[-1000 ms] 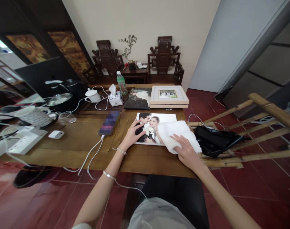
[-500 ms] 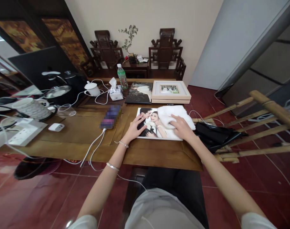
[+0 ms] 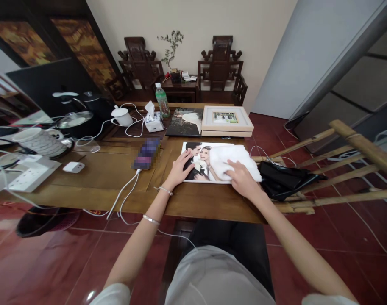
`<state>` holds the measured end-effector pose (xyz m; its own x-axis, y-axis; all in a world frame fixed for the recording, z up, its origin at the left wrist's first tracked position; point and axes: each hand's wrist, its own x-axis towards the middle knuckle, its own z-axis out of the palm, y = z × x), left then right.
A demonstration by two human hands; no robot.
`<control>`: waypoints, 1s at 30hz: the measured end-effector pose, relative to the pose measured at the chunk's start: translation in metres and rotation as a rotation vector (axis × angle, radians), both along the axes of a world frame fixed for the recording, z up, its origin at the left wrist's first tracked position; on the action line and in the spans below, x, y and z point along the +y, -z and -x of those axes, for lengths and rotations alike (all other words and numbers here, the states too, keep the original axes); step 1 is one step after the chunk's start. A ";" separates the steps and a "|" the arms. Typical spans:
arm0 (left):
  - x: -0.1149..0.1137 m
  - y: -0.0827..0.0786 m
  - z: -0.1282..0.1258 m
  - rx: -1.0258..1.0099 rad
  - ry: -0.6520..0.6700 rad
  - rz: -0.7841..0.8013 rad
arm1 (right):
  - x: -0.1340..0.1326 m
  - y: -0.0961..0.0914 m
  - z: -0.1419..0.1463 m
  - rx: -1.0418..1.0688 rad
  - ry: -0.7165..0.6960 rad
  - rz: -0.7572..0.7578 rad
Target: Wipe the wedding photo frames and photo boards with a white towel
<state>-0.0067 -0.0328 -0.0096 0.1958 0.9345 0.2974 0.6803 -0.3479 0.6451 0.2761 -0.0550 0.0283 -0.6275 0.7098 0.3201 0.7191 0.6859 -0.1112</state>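
Fingers apart, rests L hand (image 3: 178,170) on L end of crosswise photo (image 3: 202,167); presses cloth (image 3: 233,156) under/fwd of nearer R hand's (image 3: 243,177) fingers, can't tell if clamped.

Near the front edge of the table (image 3: 91,178) lay a photo panel (image 3: 202,166), the left hand (image 3: 180,169) on its left part and the right hand (image 3: 243,180) on the cloth (image 3: 234,156) over its right part. Behind it sat a stack of frames (image 3: 227,120), then leftward a second panel (image 3: 185,121), a tissue box (image 3: 154,123) and a lidded cup (image 3: 121,116), with a phone (image 3: 146,154) left of the photo panel. Beyond the table, two chairs (image 3: 221,67) flanked a side table (image 3: 182,89) bearing a potted plant (image 3: 175,76).
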 end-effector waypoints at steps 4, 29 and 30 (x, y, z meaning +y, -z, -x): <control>0.002 0.003 0.001 -0.017 -0.004 -0.009 | -0.054 0.006 -0.012 0.007 -0.071 -0.037; 0.003 0.001 0.003 -0.043 0.029 -0.036 | 0.054 -0.008 0.020 0.025 0.106 0.031; 0.002 0.001 0.003 -0.048 0.029 -0.043 | 0.039 -0.005 0.018 0.014 0.093 0.025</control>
<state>-0.0094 -0.0304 -0.0109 0.2070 0.9149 0.3465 0.6381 -0.3947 0.6611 0.2585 -0.0156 0.0335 -0.5544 0.7726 0.3094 0.7778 0.6132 -0.1377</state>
